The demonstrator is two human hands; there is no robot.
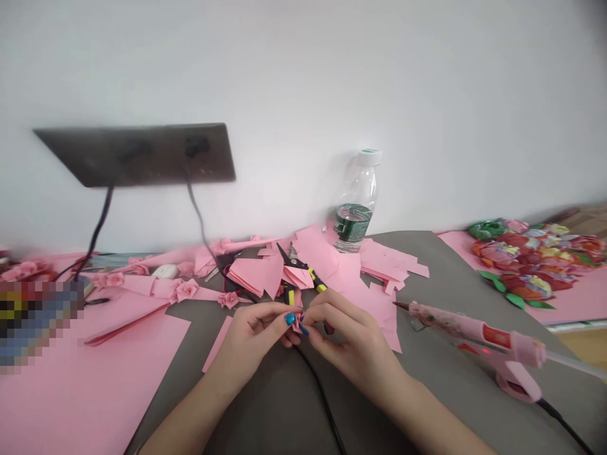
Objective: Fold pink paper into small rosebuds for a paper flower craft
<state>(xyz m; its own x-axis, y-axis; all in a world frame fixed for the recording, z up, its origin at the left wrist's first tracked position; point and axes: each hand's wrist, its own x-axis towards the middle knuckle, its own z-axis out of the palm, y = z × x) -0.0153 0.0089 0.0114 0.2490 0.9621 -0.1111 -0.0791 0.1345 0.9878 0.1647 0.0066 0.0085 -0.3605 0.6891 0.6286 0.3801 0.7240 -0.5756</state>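
My left hand (pixel 265 325) and my right hand (pixel 344 328) meet at the middle of the view. A small folded pink paper piece (pixel 297 323) is pinched between the fingertips of both hands, mostly hidden by the fingers. Just beyond the hands lie black-and-yellow pliers or cutters (pixel 317 280), partly covered by pink paper. Folded pink paper pieces (pixel 251 275) are heaped behind my left hand. A black cable (pixel 315 379) runs beneath the hands toward the near edge.
A pink glue gun (pixel 493 344) with a glue stick lies right on the grey table (pixel 412 404). Behind stands a clear bottle (pixel 355 212). Colourful paper flowers (pixel 526 256) are at far right, pink paper roses (pixel 186 289) and large sheets (pixel 109 373) at left. Cables hang from a wall socket panel (pixel 156 155).
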